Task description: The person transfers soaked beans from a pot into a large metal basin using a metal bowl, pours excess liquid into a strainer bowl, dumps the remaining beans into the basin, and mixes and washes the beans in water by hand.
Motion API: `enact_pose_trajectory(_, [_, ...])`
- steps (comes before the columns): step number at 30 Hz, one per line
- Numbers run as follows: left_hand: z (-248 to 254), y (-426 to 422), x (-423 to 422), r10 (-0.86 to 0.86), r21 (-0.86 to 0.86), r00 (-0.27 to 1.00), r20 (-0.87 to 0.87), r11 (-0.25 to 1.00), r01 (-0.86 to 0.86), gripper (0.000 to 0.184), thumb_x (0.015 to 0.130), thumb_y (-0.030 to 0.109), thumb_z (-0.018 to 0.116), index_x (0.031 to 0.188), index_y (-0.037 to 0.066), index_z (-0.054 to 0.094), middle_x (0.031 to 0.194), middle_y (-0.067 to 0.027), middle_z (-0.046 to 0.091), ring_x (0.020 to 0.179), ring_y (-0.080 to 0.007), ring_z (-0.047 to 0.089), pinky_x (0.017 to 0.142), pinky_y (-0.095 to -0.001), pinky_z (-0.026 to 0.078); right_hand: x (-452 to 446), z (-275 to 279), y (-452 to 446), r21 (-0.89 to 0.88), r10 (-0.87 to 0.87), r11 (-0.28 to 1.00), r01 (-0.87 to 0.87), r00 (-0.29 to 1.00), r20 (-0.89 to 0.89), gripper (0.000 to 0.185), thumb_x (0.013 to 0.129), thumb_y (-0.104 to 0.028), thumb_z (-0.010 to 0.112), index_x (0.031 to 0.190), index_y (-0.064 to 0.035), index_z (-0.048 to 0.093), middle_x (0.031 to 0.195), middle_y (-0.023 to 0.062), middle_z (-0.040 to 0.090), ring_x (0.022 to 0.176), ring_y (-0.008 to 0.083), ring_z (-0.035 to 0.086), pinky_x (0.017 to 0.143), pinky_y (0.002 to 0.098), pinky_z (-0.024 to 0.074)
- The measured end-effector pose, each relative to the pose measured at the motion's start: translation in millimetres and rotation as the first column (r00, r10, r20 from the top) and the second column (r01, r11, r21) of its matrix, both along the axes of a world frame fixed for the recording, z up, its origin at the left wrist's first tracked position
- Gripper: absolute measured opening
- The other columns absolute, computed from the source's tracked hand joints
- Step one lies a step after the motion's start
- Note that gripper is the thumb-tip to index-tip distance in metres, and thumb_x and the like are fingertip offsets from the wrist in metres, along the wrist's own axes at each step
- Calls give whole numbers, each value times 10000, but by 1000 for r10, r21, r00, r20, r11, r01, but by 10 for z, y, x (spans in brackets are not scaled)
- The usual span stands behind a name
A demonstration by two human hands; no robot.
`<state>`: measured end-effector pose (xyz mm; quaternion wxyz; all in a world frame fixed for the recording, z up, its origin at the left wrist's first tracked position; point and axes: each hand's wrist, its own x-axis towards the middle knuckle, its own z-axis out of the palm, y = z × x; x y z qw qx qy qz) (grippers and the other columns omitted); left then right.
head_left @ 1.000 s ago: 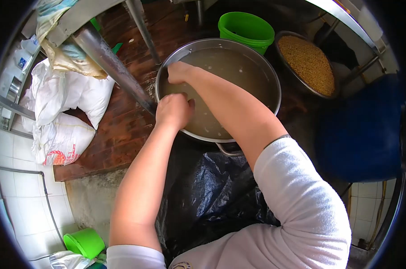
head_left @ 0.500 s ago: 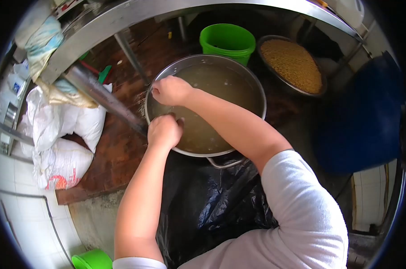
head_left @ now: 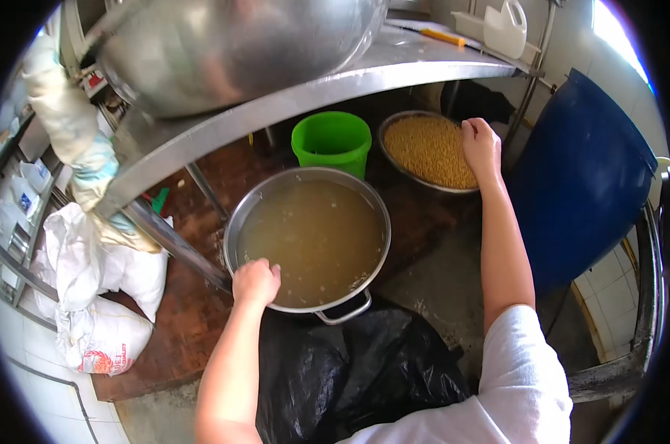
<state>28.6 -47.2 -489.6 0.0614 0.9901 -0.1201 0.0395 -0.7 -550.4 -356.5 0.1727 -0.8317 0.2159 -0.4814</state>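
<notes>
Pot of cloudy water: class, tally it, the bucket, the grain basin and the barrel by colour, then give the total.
Silver: 2 (pot, grain basin)
Green: 1 (bucket)
Blue: 1 (barrel)
Total: 4

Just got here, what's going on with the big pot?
A person has their left hand at the near-left rim of a metal pot of cloudy liquid. Their right hand is at the right edge of a basin of golden grains; whether it grips the rim or holds a few grains, I can't tell. A green bucket stands just behind the pot, and a blue barrel is to the right.
</notes>
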Motion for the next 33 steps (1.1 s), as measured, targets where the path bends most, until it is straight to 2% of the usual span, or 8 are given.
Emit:
enact_pose_trajectory(3, [-56, 5, -25, -9, 3, 1000, 17, 1000, 9, 366, 968, 356, 619, 974, 14, 750, 1001, -223, 740, 997, -393, 705, 930, -499, 539, -213, 582, 478, 53, 282, 946, -319, 894, 348, 228, 987, -227, 680, 1078, -22, 720, 875, 113, 730, 829, 154, 708, 782, 310, 548])
enact_pose_trajectory(10, [52, -62, -128, 41, 71, 999, -32, 997, -38, 365, 974, 374, 626, 1037, 44, 767, 1077, -196, 750, 1063, -373, 702, 955, -477, 539, -221, 2385, 1394, -375, 534, 846, -380, 607, 589, 370, 975, -363, 702, 1229, -95, 714, 1045, 87, 763, 919, 180, 705, 862, 326, 549])
enact_pose_trajectory(11, [74, -58, -143, 46, 73, 998, -45, 996, -43, 363, 975, 374, 628, 1038, 44, 768, 1089, -196, 749, 1073, -370, 700, 961, -474, 538, -200, 2676, 1542, -499, 570, 814, -298, 573, 588, 281, 967, -253, 667, 1059, 13, 674, 935, 233, 705, 905, 401, 675, 829, 439, 540])
enact_pose_trajectory(14, [145, -86, -187, 90, 53, 992, -85, 995, -85, 363, 981, 374, 629, 1055, 47, 770, 1127, -190, 747, 1101, -362, 697, 981, -464, 537, 149, 3436, 1814, -352, 607, 756, -552, 792, 61, 374, 840, -358, 719, 1045, -46, 747, 986, 224, 742, 974, 383, 719, 845, 448, 561])
enact_pose_trajectory(15, [117, -76, -162, 79, 59, 993, -91, 996, -74, 368, 981, 377, 629, 1063, 47, 770, 1132, -188, 747, 1107, -360, 696, 987, -461, 537, 53, 3529, 1973, -232, 542, 760, -607, 789, -290, 508, 923, -499, 705, 1265, -125, 721, 1296, 152, 701, 1130, 271, 685, 970, 448, 530])
enact_pose_trajectory(19, [160, -66, -186, 102, 37, 986, -129, 994, -98, 386, 982, 381, 628, 1115, 47, 768, 1194, -191, 732, 1158, -353, 682, 1023, -444, 529, 691, 3657, 2034, -86, 457, 646, -759, 474, -753, 553, 932, -469, 709, 1371, -134, 682, 1283, 103, 717, 1097, 216, 668, 946, 424, 533])
enact_pose_trajectory(30, [74, 24, -151, 56, -24, 993, -101, 998, -59, 367, 968, 364, 654, 1085, 37, 772, 1167, -201, 737, 1120, -366, 697, 993, -451, 548, 795, 3611, 1941, 405, 760, 529, -746, 203, -618, 383, 971, -293, 689, 1263, -47, 715, 1180, 86, 747, 954, 147, 697, 865, 344, 581])
enact_pose_trajectory(33, [83, 23, -157, 50, -21, 994, -99, 998, -52, 373, 972, 375, 652, 1077, 40, 775, 1160, -189, 743, 1120, -355, 701, 992, -449, 546, 731, 3619, 1974, 205, 690, 554, -807, 307, -655, 388, 941, -254, 697, 1252, -22, 711, 1083, 92, 755, 905, 154, 701, 828, 360, 587])
